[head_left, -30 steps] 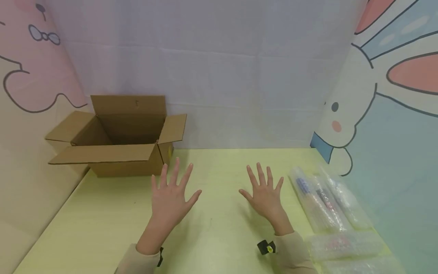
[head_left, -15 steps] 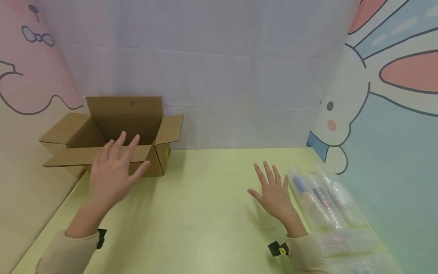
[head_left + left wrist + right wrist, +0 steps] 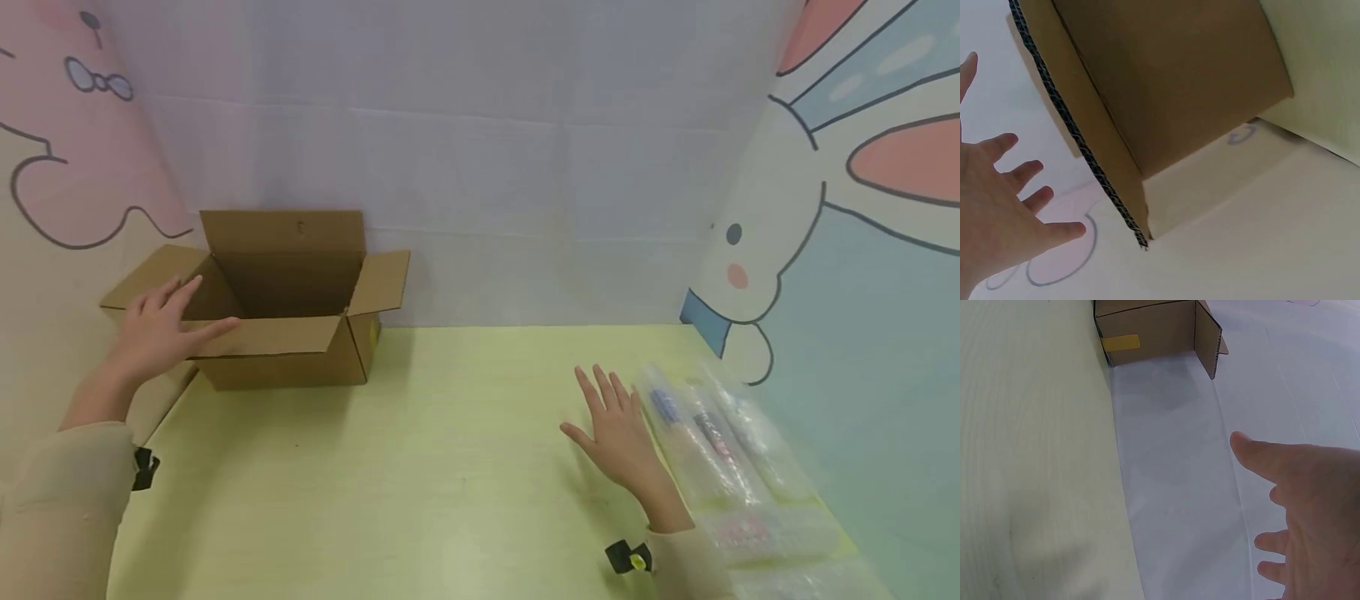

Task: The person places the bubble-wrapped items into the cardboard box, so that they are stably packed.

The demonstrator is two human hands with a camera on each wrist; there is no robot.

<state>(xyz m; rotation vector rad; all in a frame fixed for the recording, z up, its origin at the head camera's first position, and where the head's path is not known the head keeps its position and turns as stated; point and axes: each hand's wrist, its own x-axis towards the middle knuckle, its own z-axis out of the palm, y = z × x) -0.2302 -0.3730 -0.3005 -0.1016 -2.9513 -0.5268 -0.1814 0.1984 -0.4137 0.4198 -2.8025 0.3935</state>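
At the back left of the table stands an open cardboard box (image 3: 281, 371), its flaps spread outward. My left hand (image 3: 159, 333) hovers over the left end of the box's front flap (image 3: 262, 337), fingers spread and nothing held. In the left wrist view the hand (image 3: 997, 212) is apart from the flap's edge (image 3: 1079, 134). To the right, my right hand (image 3: 621, 437) hangs above the table with fingers extended, holding nothing. Several bubble-wrapped items (image 3: 693, 450) lie just right of it; their kind is blurred by the wrapping.
The pale yellow table (image 3: 450, 467) runs back to a white cloth wall (image 3: 480, 208). Printed cartoon panels close both sides, with a rabbit (image 3: 757, 242) on the right. More bubble-wrapped packs (image 3: 772, 533) lie near the right front edge. Yellow tape (image 3: 1120, 342) marks the box's side.
My left hand has moved far left and up, from the table's middle to over the box's front flap. The right hand has drifted slightly right toward the wrapped items.
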